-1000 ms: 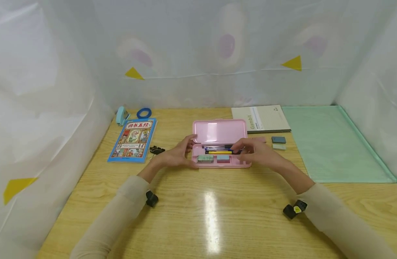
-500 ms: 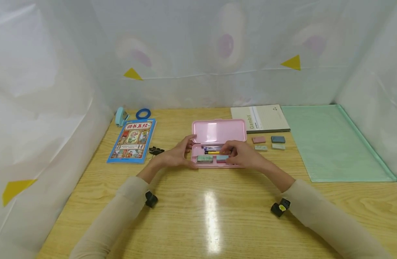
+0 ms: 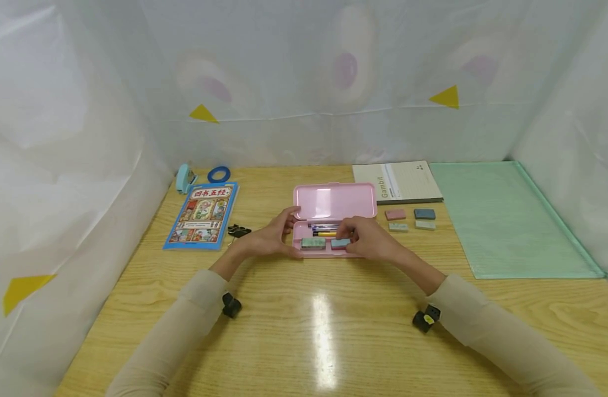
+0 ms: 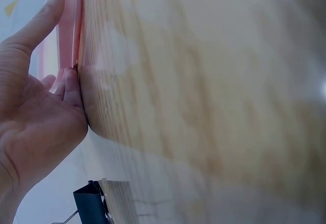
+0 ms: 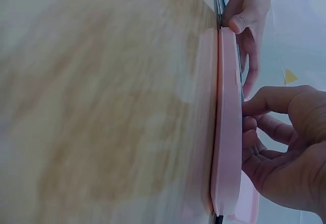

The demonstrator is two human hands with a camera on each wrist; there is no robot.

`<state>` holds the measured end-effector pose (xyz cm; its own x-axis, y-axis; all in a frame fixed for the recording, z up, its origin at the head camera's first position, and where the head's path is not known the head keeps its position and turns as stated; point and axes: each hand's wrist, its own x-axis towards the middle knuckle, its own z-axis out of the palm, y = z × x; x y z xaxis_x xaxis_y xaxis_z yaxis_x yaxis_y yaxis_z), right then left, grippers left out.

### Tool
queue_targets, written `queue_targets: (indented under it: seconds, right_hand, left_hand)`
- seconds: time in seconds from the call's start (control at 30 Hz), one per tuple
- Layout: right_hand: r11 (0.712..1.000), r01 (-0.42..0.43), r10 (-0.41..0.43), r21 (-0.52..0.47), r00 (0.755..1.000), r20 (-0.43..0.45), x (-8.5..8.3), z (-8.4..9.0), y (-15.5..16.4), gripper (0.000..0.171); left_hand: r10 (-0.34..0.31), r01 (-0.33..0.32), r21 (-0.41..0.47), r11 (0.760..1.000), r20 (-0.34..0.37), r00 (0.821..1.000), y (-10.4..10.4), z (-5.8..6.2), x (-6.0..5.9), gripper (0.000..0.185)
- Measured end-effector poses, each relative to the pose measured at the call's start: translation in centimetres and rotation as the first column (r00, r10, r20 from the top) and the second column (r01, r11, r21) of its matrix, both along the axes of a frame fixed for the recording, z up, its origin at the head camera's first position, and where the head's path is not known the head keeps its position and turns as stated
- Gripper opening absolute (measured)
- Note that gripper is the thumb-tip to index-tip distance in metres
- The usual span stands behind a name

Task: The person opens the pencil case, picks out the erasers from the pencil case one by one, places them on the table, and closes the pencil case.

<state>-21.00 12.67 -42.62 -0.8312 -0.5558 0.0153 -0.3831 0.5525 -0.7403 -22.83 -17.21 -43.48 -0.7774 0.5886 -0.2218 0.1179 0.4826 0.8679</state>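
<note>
Here two hands work at an open pink plastic pencil case (image 3: 333,202) on the wooden surface (image 3: 313,309).
The left hand (image 3: 269,238) holds its end; the right hand (image 3: 368,238) pinches a small pink eraser (image 3: 339,243), which might slip or knock the pens (image 3: 324,226).

Work surface is a light wooden table (image 3: 304,331) with visible grain and a glossy finish; a bright streak of overhead light reflects along its middle toward the near edge. Table is enclosed on three sides by white translucent sheeting (image 3: 85,110), wrinkled, hung as back and side walls. Small yellow triangles (image 3: 444,96) are stuck to the sheeting: two on the back wall, one low on the left side. Faint purple and pinkish blotches (image 3: 345,70) show through the back wall. Lighting is even and diffuse, shadows soft. No floor or window visible.
</note>
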Motion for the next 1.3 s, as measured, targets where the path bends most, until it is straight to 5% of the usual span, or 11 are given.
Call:
queue_targets:
  seconds: [0.5,0.97,1.3]
  right_hand:
    - [0.992,0.091,-0.086,-0.088,0.994,0.063,0.4,0.4,4.4,0.023]
    - [0.978,0.209,-0.208,-0.02,0.977,0.038,0.5,0.6,10.9,0.025]
    - [0.984,0.175,-0.175,-0.004,0.984,0.042,0.8,0.3,13.6,0.019]
  left_hand:
    - [0.007,-0.007,-0.018,1.0,-0.004,1.0,-0.1,-0.2,-0.2,0.116]
    - [0.0,0.0,-0.016,1.0,-0.009,1.0,-0.1,-0.5,-0.1,0.117]
    - [0.004,-0.004,-0.015,1.0,-0.024,1.0,-0.1,-0.4,-0.1,0.116]
